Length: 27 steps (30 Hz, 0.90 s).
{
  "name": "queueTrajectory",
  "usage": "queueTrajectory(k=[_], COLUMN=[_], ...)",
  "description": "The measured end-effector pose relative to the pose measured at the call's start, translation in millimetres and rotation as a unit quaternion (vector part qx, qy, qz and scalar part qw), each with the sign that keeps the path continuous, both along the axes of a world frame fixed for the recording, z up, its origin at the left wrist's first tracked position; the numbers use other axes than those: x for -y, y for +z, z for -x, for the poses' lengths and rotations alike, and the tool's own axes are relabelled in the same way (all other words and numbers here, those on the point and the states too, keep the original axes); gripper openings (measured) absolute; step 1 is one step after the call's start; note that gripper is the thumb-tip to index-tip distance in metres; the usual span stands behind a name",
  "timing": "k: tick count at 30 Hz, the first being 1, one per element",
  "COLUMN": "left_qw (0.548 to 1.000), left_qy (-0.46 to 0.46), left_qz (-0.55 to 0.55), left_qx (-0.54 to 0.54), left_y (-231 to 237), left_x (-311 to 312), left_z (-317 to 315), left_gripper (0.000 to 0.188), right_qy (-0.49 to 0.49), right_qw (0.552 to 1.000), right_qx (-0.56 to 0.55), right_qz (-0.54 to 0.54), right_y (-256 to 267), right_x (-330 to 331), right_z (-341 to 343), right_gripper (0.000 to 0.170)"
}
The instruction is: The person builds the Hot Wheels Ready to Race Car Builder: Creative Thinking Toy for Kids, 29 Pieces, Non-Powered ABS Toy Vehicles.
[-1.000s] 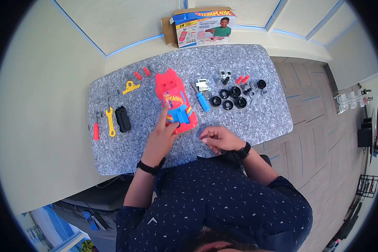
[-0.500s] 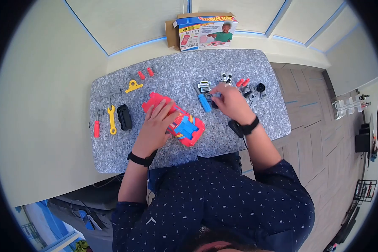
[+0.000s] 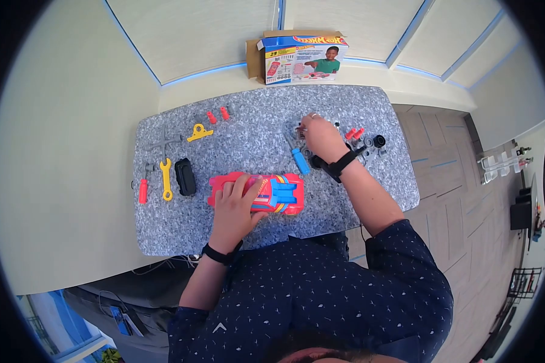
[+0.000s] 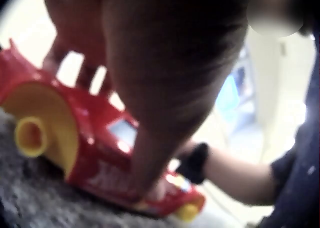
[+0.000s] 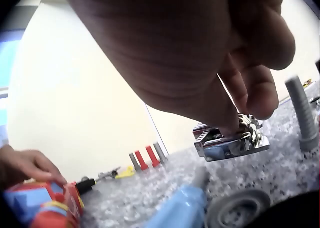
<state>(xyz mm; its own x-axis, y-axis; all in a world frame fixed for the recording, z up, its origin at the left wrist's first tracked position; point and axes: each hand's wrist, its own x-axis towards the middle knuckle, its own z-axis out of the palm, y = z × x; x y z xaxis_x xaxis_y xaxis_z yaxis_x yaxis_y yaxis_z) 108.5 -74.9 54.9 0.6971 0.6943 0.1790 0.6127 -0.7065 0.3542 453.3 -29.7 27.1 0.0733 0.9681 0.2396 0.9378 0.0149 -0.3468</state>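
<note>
The red toy car lies sideways near the table's front edge, its blue part toward the right. My left hand grips it, fingers over the top and thumb on the near side. In the left wrist view the hand spans the car body, with a yellow hub showing at a wheel arch. Over the parts at the table's back right is my right hand. Seen from the right wrist, that hand pinches a chrome part between thumb and fingers, just above the tabletop.
A blue screwdriver lies left of the black wheels, a grey ring beside it. Red pieces sit right of my right hand. On the left are a yellow wrench, a black part and a red-handled tool. A box stands behind.
The car has turned from roughly upright in view to lying sideways, under my left hand. My right hand has gone from the front edge to the back right parts and taken hold of the chrome part.
</note>
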Motion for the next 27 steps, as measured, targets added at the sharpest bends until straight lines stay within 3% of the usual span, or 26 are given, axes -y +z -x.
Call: queueTrajectory(k=[5,8,11,15,27], left_qw=[1.0,0.999,0.999,0.999,1.0], left_qy=[0.019,0.015,0.005,0.004,0.008], left_qz=[-0.003,-0.006,-0.011,-0.013,-0.024], left_qx=[0.018,0.027,0.031,0.033,0.018], left_y=[-12.6,-16.3,-19.4,-18.8,-22.4], left_x=[9.2,10.3,10.3,10.1,15.7], left_z=[-4.5,-8.5,-12.2,-17.0,-19.4], left_gripper=[0.092,0.093,0.093,0.093,0.094], right_qy=[0.124,0.204,0.135,0.138,0.062], right_qw=[0.975,0.971,0.982,0.975,0.985], right_qx=[-0.186,-0.122,-0.114,-0.169,-0.134], right_qz=[0.008,0.003,0.064,0.037,0.086], right_y=[66.0,47.2,34.4,15.6,11.0], right_x=[60.7,91.7,109.0,111.3,122.6], right_z=[24.7,37.4,55.9,59.5,64.4], right_gripper=[0.016,0.017,0.017,0.019,0.017])
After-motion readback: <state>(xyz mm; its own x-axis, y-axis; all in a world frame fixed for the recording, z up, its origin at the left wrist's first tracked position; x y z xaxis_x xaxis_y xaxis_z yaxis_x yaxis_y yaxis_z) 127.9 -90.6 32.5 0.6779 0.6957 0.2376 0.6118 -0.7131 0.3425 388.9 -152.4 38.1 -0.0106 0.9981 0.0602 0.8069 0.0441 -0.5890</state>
